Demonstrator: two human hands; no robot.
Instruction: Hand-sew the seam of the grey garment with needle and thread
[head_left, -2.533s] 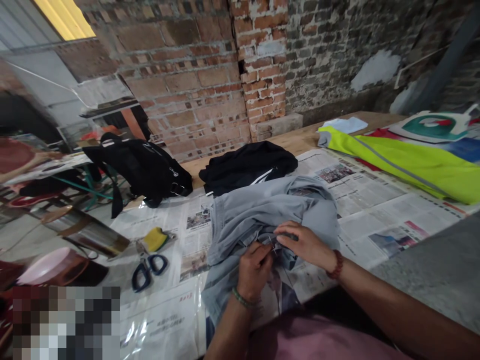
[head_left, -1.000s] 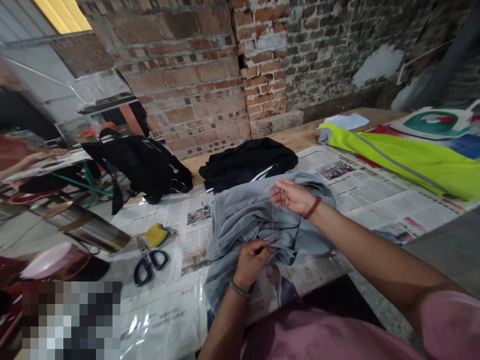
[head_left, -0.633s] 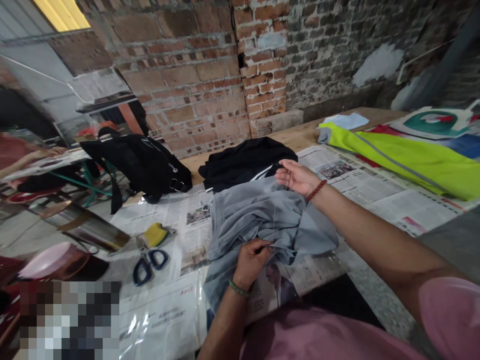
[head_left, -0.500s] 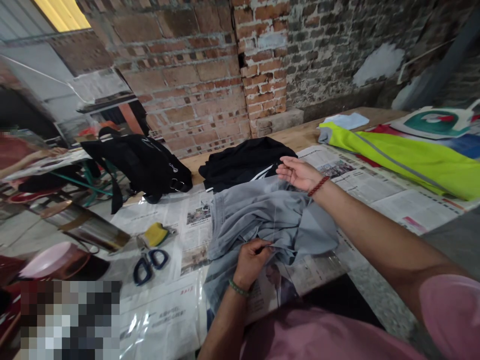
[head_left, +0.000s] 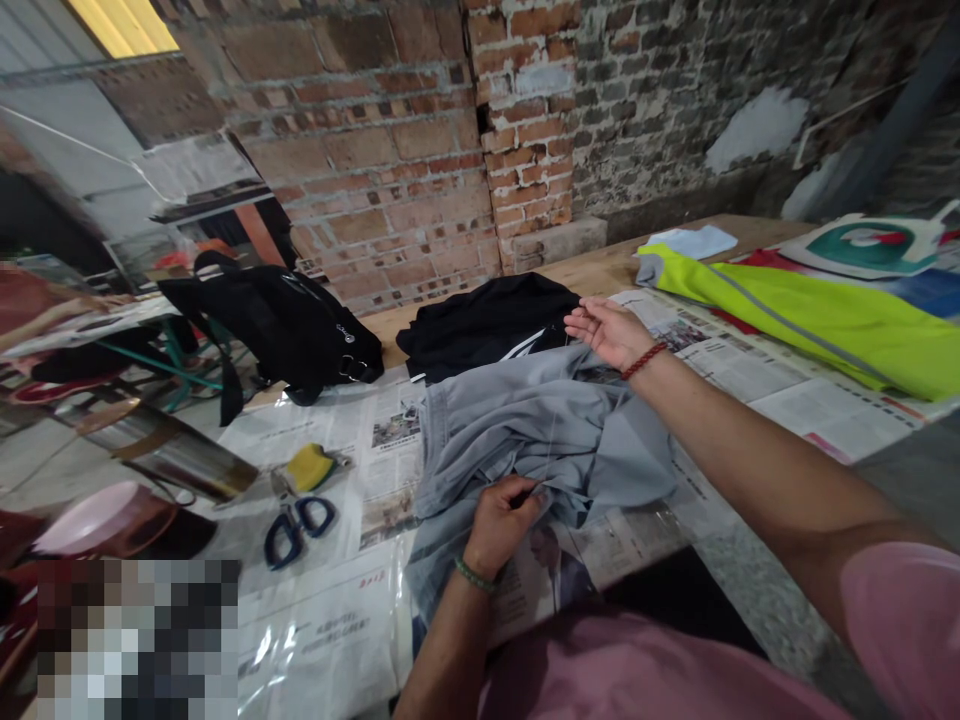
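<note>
A grey garment (head_left: 517, 410) lies bunched on newspaper. My left hand (head_left: 506, 520) pinches a fold of it at the near edge, fingers closed on the cloth. From that spot a thin pale thread (head_left: 550, 440) rises toward my right hand (head_left: 609, 335). My right hand is lifted over the garment's far side, thumb and forefinger drawn together on the thread; any needle there is too small to see. Behind the grey cloth sits a black garment (head_left: 487, 320) with white stripes.
Left of the garment are dark-handled scissors (head_left: 300, 525), a yellow object (head_left: 311, 467), a steel flask (head_left: 172, 450) and a pink-lidded container (head_left: 112, 520). A black bag (head_left: 292, 330) stands farther back. On the right are a neon-yellow garment (head_left: 810, 320) and an iron (head_left: 862, 245).
My right hand has shifted slightly to the right and up, away from my left hand. The left hand stays pinched on the grey cloth.
</note>
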